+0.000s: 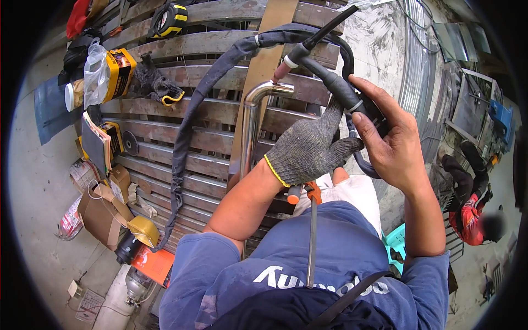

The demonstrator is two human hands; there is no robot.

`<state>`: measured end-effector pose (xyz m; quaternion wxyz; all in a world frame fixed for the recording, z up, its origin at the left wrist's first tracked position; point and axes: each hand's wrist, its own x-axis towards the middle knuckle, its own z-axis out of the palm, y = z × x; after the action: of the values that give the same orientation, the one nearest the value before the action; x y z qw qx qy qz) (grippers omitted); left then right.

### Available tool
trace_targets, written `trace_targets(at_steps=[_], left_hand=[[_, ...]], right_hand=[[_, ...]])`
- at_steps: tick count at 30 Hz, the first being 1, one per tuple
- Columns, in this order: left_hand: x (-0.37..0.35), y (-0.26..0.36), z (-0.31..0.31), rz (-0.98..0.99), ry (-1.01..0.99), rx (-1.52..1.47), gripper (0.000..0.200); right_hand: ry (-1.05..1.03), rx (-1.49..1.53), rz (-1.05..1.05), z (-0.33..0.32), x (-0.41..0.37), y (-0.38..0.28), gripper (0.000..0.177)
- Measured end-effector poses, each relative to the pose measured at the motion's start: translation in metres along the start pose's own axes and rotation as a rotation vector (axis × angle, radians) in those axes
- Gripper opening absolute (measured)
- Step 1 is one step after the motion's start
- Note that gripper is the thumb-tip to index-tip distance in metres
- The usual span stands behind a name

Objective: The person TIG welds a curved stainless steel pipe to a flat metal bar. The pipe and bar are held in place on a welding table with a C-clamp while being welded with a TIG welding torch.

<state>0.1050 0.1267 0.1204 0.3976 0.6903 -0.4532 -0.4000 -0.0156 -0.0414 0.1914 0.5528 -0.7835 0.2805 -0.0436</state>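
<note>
A black welding torch (338,85) with a pink nozzle points down-left at the bent end of a shiny metal pipe (251,118). My right hand (388,129), bare, holds the torch's handle between thumb and fingers. In a grey knitted glove with a yellow cuff, my left hand (313,146) reaches up to the torch body, its upper fingers against the handle and its thumb apart. From the torch a dark sheathed cable (190,118) loops left over the slatted metal table (212,137). Below my left hand lies an orange-handled clamp (313,192).
A tape measure (169,21), a spare glove (154,82), a yellow-black box (118,74) and a grinding disc (130,143) lie on the left. An open cardboard box (103,214) is at lower left. Another person (472,220) in red is at far right.
</note>
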Motion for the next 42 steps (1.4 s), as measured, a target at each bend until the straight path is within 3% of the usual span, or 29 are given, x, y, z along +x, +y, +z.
trace_targets(at_steps=[4,7,10,16,19,25,31,42], left_hand=[[-0.001,0.005,-0.001,-0.057,-0.009,-0.041,0.079],[0.003,0.003,-0.002,0.05,0.014,-0.013,0.076],[0.002,0.002,-0.002,0.019,-0.017,-0.043,0.072],[0.003,-0.006,0.004,0.12,0.019,0.076,0.08],[0.001,0.005,-0.002,-0.022,-0.004,-0.068,0.082],[0.001,0.005,-0.001,-0.006,0.012,-0.05,0.076],[0.0,-0.008,0.004,0.115,0.003,0.061,0.08],[0.0,-0.001,0.0,0.05,0.005,-0.004,0.084]], right_hand=[[0.019,0.039,0.024,0.002,-0.001,0.0,0.055],[0.03,0.025,0.011,0.002,-0.002,-0.001,0.056],[0.05,0.018,-0.025,0.004,-0.002,0.003,0.057],[0.016,-0.008,-0.031,0.001,-0.002,0.001,0.056],[-0.037,0.003,0.05,-0.003,-0.001,-0.004,0.056],[0.054,-0.001,-0.073,0.004,-0.002,0.005,0.055],[-0.03,-0.045,0.031,-0.003,-0.003,-0.002,0.056],[0.053,0.008,-0.079,0.005,-0.004,0.004,0.056]])
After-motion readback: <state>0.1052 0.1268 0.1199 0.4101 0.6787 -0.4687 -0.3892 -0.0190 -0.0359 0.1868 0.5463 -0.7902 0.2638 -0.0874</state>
